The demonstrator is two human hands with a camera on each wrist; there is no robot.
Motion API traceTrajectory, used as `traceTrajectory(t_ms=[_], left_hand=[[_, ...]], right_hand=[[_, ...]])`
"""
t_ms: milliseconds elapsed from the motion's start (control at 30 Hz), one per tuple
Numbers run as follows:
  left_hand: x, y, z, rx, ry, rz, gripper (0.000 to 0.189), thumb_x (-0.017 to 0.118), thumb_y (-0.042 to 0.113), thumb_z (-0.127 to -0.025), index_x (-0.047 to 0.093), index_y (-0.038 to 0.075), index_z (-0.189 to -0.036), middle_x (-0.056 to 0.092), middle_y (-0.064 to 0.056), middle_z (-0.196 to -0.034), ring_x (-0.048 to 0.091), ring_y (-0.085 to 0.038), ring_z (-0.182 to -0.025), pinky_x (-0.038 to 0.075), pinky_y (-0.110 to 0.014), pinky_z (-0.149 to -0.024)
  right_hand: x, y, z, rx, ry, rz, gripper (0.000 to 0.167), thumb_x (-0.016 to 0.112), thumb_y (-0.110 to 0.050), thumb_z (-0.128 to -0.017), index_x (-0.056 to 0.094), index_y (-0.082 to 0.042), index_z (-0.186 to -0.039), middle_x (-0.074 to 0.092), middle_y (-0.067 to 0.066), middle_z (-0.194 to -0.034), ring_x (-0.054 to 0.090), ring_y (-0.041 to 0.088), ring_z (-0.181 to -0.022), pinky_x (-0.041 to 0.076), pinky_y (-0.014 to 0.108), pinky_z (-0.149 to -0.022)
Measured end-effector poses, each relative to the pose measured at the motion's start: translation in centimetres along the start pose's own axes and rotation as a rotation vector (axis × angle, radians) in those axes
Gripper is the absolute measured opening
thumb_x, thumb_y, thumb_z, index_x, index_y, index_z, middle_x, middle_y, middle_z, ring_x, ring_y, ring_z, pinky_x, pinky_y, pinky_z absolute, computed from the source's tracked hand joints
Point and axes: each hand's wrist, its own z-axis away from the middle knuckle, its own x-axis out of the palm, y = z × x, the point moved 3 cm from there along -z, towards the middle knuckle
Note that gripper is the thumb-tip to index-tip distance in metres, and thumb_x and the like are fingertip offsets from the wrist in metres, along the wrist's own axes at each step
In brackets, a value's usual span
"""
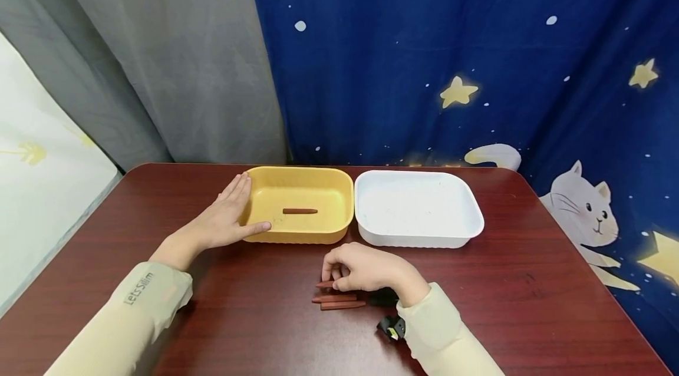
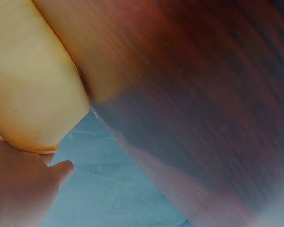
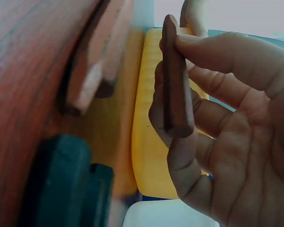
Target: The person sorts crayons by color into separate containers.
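Note:
My left hand (image 1: 225, 220) lies with straight fingers along the left rim of a yellow plastic tray (image 1: 297, 236), its thumb over the front rim. Inside that tray is one brown crayon (image 1: 300, 211). In front of the trays, my right hand (image 1: 366, 267) pinches another brown crayon (image 3: 177, 90) between thumb and fingers, pointed end up in the right wrist view. Just below this hand, two more brown crayons (image 1: 343, 306) lie side by side on the table. Dark green crayons (image 3: 61, 179) lie beside them, partly hidden under the right hand in the head view.
A white plastic tray (image 1: 414, 240) stands right beside the yellow one, near the back edge of the dark red wooden table (image 1: 254, 317). A small black device (image 1: 391, 327) sits at the right wrist. Grey and blue curtains (image 1: 371, 69) hang behind the table.

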Motion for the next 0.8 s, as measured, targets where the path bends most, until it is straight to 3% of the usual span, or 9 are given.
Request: traceTrajectory(t_ms=[500,800], left_hand=[[0.1,-0.2,0.8,-0.017,0.0,0.016,0.115,0.06,0.066,-0.088,0.002,-0.007,-0.156,-0.004,-0.02,-0.167,-0.007,-0.036,-0.155,0.01,-0.057,-0.123],[-0.2,0.1,0.5,-0.016,0.0,0.004,0.116,0.059,0.068,-0.088,0.002,-0.007,-0.156,-0.005,-0.02,-0.167,-0.007,-0.035,-0.155,0.009,-0.056,-0.124]], right_hand=[[-0.9,-1.4,-0.8,-0.12,0.059,0.001,0.011,0.065,-0.006,-0.092,0.07,-0.012,-0.1,0.058,-0.007,-0.081,0.051,-0.001,-0.073,0.047,0.016,-0.069],[-1.8,-2.1,-1.7,-0.129,0.1,-0.024,0.014,0.064,-0.005,-0.092,0.071,-0.013,-0.102,0.059,-0.006,-0.085,0.052,0.001,-0.074,0.047,0.017,-0.068]])
